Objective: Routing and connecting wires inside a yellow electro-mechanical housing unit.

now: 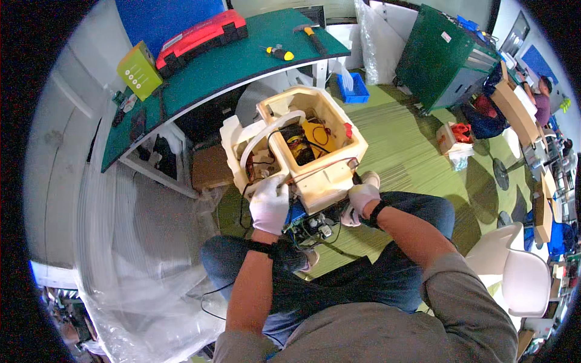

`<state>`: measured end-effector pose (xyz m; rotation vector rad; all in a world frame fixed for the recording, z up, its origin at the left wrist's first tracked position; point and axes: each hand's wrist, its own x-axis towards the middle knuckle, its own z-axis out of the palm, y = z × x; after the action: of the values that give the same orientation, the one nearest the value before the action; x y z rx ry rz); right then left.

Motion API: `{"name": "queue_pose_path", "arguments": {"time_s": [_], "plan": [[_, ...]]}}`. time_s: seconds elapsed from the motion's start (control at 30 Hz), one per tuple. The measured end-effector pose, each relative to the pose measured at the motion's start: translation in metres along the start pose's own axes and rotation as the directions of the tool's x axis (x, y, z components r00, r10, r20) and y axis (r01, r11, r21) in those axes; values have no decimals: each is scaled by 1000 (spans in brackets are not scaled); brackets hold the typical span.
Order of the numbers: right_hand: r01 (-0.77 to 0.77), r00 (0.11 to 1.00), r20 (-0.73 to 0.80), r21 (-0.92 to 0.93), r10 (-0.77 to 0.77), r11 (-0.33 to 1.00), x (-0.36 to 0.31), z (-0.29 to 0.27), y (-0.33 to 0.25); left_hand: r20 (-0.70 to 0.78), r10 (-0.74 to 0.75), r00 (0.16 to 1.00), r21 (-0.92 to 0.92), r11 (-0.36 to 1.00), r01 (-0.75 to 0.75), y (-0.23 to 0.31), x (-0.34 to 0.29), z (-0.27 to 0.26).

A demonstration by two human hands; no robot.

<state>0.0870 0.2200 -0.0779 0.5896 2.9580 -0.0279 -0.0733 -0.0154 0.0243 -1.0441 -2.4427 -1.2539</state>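
Observation:
In front of my knees stands a cream plastic machine housing (331, 186), open at the top. A yellow part (322, 134) and loose wires show in its larger compartment. More wires fill the smaller left one, and a pale curved handle or tube (257, 144) arches over it. My gloved left hand (269, 204) is closed at the housing's near left edge, beside a thin wire. My gloved right hand (363, 198) is curled at the near right corner, close to a small dark part. What either hand grips is hidden. Below the housing, a circuit board and mechanical parts (311, 227) are exposed.
A green-topped workbench (254, 57) at the far left bears a red toolbox (203, 41), a hammer (313, 40), a yellow-black screwdriver (278, 53) and a green box (140, 71). A blue bin (353, 89) lies beyond. Clear plastic wrap (163, 290) covers the left; a white chair (525, 275) stands right.

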Motion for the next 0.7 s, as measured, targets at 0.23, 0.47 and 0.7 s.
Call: {"name": "queue_pose_path", "arguments": {"time_s": [0.23,0.47,0.7], "plan": [[-91,992,93,88,83,992,-1,-13,-12,226,-43,973,174,985,3,-2,-3,10],[-33,999,-9,56,34,998,-4,-1,-3,214,-57,975,160,987,22,-12,-1,18],[-61,998,-19,126,63,990,-3,5,-8,238,-94,967,166,985,54,-16,-3,20]]}}
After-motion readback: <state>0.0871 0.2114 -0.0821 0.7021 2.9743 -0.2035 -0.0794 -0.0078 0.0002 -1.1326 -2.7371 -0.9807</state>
